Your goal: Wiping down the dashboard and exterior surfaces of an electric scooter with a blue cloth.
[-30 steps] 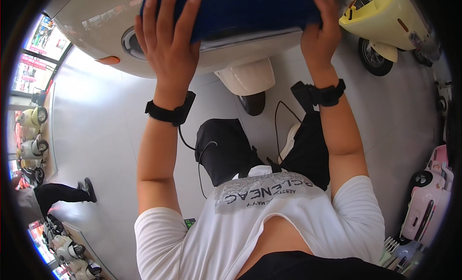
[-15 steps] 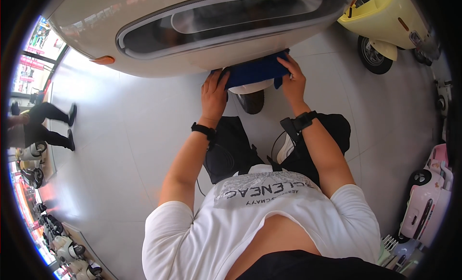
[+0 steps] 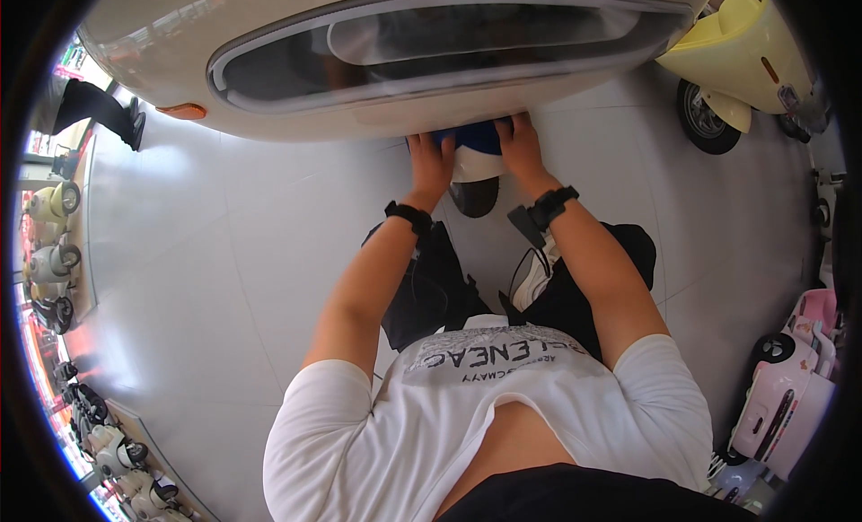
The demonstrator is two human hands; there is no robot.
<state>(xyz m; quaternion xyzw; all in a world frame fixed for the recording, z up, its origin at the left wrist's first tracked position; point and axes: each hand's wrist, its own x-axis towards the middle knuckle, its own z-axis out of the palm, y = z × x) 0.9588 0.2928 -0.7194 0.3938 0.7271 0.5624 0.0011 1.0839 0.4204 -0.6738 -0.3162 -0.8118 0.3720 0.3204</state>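
Note:
A large beige scooter (image 3: 296, 127) fills the top of the view, with a dark clear panel (image 3: 503, 51) in its front. Just below its lower edge shows a blue cloth (image 3: 476, 138), partly hidden under the bodywork. My left hand (image 3: 433, 167) grips the cloth's left end, and my right hand (image 3: 523, 152) has its right end; some fingertips are tucked out of sight. Beneath the cloth, between my wrists, are a white mudguard (image 3: 478, 166) and a dark tyre (image 3: 475, 199).
A yellow scooter (image 3: 750, 51) stands at the far right, a pink ride-on toy car (image 3: 790, 405) nearer me on that side. Several small scooters (image 3: 117, 450) line the left edge. A person's dark-trousered leg (image 3: 94, 109) is at the far left. Grey tiles (image 3: 242, 253) cover the floor.
Both hands have come closer together and slid in under the scooter's front, so less of the blue cloth shows. The person at the left has moved farther off.

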